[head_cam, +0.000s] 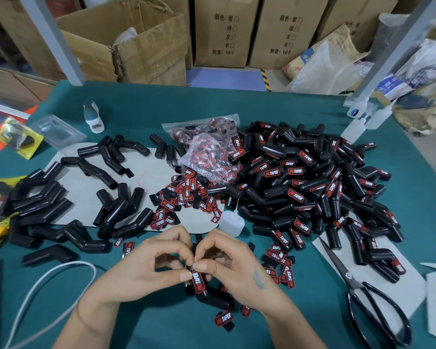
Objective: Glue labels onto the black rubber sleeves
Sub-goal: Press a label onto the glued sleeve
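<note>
Black rubber sleeve [207, 290] at six o'clock on the worktop [300, 109], pinched by left hand [146, 263] and right hand [227, 260], fingers curled, pressing its label [198, 279]. Uneven pressure could leave it crooked.

You are viewing under bright, even overhead light with soft shadows. The wide lens is bending the edges, and the left margin of the desk [300, 107] is blurring.

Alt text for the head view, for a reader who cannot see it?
Both hands, left hand and right hand, pinch a black rubber sleeve bearing a red label. Unlabelled sleeves lie left, labelled sleeves right.
</note>
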{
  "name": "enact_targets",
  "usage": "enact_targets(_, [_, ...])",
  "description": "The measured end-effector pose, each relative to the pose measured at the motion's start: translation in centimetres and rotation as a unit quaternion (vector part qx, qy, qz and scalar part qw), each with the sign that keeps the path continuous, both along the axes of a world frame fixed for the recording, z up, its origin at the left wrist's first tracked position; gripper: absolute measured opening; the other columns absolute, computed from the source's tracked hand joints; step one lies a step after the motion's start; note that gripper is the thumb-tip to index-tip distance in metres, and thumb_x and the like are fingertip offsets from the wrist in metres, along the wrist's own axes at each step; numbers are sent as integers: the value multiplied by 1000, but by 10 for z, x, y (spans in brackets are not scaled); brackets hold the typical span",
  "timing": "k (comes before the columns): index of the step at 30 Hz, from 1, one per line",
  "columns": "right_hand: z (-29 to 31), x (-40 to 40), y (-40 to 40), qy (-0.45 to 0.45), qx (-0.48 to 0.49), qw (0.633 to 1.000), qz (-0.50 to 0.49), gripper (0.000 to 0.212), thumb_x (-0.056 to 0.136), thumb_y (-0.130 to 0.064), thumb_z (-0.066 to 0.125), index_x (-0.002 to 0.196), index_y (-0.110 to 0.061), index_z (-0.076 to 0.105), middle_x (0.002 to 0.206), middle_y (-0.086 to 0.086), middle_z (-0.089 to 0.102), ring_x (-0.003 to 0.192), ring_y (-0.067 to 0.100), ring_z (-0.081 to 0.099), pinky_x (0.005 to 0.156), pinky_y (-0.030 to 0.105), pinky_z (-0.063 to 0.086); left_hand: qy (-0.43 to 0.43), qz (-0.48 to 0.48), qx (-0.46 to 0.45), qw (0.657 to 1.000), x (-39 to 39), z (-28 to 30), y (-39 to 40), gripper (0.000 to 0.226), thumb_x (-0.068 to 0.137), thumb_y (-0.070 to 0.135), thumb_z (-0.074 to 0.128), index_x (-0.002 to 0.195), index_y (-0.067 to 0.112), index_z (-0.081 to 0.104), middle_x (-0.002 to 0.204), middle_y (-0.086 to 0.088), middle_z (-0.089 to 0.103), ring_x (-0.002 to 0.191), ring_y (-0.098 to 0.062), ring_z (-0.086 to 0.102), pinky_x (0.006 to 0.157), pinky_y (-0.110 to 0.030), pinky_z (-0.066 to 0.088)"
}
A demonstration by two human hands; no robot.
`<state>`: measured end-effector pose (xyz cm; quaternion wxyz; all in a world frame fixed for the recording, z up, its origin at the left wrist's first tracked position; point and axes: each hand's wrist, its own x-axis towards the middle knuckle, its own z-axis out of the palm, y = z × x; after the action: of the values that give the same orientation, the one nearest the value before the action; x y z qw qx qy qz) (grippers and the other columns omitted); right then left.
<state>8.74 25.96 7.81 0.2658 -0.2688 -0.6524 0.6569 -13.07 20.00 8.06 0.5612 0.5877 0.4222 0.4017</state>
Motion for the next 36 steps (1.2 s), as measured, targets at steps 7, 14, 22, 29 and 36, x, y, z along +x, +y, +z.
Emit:
enact_targets(7, [0,0,-1,-3,2,1000,-5,7,97,-19,71,95,-14,68,97,-7,57,74,13,61,71,31,52,-3,1,-5,1000,1,0,0,9,94,32,80,93,25,76,101,8,54,83,-15,64,78,-27,56])
enact_targets(14, [1,1,-1,-10,10,1000,-8,8,97,-23,72,95,-16,68,97,-7,58,75,14,62,72,33,54,-4,0,-7,1000,0,0,0,8,94,31,80,93,24,77,100,8,54,83,-14,63,78,-28,55])
enact_targets(22, [-1,1,-1,-17,18,1000,-11,9,97,-27,72,95,-19,68,98,-7,58,74,15,63,71,40,55,-5,0,-7,1000,1,0,0,7,94,32,80,93,26,77,100,7,54,85,-14,63,79,-27,55])
enact_targets(29, [-2,1,-1,-16,24,1000,-12,7,97,-27,72,94,-23,68,97,-8,58,73,13,62,69,37,53,-9,2,-15,1000,1,2,0,9,93,31,80,91,23,77,100,6,54,84,-15,62,78,-27,55])
enact_targets(36, [-1,1,-1,-16,22,1000,-11,8,97,-27,72,95,-20,68,99,-8,59,74,13,63,70,37,55,-16,2,-17,1000,1,1,0,12,93,34,81,93,22,77,100,4,54,85,-16,62,79,-29,55])
